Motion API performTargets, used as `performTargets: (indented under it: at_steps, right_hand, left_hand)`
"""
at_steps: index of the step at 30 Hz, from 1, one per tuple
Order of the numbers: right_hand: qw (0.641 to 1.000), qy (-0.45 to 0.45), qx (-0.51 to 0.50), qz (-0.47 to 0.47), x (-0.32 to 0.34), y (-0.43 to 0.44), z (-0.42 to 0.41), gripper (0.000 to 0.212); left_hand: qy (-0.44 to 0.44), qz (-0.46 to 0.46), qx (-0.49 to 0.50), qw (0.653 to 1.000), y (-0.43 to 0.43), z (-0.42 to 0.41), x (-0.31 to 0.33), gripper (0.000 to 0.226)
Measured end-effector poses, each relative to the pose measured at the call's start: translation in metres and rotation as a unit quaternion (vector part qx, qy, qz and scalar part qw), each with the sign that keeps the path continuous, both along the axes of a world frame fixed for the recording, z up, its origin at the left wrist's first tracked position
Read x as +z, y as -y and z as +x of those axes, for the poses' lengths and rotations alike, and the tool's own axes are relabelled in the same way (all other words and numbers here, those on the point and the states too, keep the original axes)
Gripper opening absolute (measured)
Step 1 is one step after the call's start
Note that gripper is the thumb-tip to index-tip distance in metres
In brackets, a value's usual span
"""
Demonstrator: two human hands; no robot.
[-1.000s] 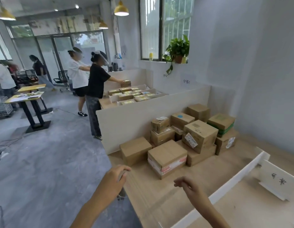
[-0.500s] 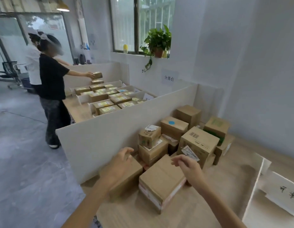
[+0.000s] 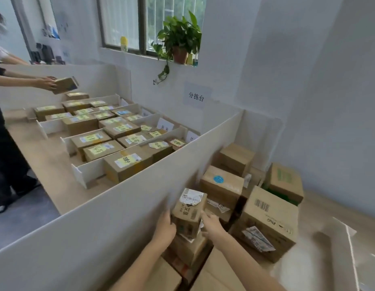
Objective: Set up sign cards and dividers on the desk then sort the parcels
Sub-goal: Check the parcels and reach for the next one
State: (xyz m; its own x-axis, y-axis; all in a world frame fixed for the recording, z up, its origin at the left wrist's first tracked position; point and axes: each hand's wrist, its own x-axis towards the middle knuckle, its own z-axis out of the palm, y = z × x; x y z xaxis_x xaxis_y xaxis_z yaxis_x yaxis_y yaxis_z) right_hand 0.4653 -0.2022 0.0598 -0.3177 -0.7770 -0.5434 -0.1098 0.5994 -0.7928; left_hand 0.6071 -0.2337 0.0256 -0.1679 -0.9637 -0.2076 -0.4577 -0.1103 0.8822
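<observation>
A small brown parcel point(image 3: 188, 213) with a torn white label on top sits on a stack in the pile of cardboard parcels point(image 3: 266, 219). My left hand point(image 3: 164, 227) presses its left side and my right hand point(image 3: 210, 226) presses its right side, so both hands grip it. A white divider point(image 3: 342, 244) stands on the wooden desk point(image 3: 312, 213) at the right. The lower parcels of the stack are partly hidden by my arms.
A tall white partition point(image 3: 111, 219) runs diagonally just left of the pile. Beyond it lies a neighbouring desk with white dividers, sign cards and labelled boxes point(image 3: 111, 133); another person's hands point(image 3: 46, 82) hold a box there. A paper sign point(image 3: 196, 96) hangs on the wall under a potted plant point(image 3: 178, 38).
I have moved closer to the parcel pile and the view has swung right. Both hands went forward from above the front boxes and closed on the small labelled parcel.
</observation>
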Motion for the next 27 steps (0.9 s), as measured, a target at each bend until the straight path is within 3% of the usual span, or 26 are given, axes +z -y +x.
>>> performTargets:
  at_steps: [5,8,11,13,15,17,19,21,25,27]
  right_hand:
    - [0.997,0.011,-0.079,-0.007,-0.010,0.014,0.013,0.038]
    - [0.978,0.131,-0.156,-0.043,0.004,0.000,0.003,0.022]
    - [0.960,0.213,-0.156,-0.089,0.022,-0.023,-0.018,0.021]
    - [0.951,0.251,-0.131,-0.125,0.038,-0.044,-0.027,0.029]
    - [0.955,0.242,-0.097,-0.143,0.058,-0.070,-0.031,0.032]
    - [0.962,0.224,-0.066,-0.140,0.077,-0.098,-0.029,0.034]
    - [0.969,0.144,-0.067,-0.191,0.090,-0.128,-0.028,0.034]
    - [0.960,0.088,-0.077,-0.253,0.099,-0.165,-0.027,0.029]
    - [0.935,0.142,-0.107,-0.308,0.108,-0.240,-0.017,0.036]
    - [0.916,0.164,-0.149,-0.335,0.108,-0.279,-0.017,0.037]
  left_hand:
    - [-0.056,-0.013,-0.008,0.998,0.000,-0.002,0.001,0.049]
    - [-0.090,-0.043,-0.023,0.995,-0.004,0.001,0.014,0.040]
    - [-0.170,-0.054,0.000,0.984,-0.010,0.002,0.044,0.022]
    - [-0.193,-0.022,-0.008,0.981,-0.018,0.003,0.066,0.047]
    - [-0.263,0.066,-0.070,0.960,-0.032,0.001,0.084,0.074]
    - [-0.333,0.124,-0.148,0.923,-0.052,-0.004,0.096,0.071]
    - [-0.367,0.113,-0.171,0.907,-0.081,-0.011,0.106,0.056]
    - [-0.362,0.082,-0.155,0.915,-0.110,-0.020,0.116,0.053]
    - [-0.283,-0.037,-0.195,0.938,-0.172,-0.034,0.132,0.097]
    - [-0.294,-0.023,-0.202,0.934,-0.206,-0.038,0.139,0.095]
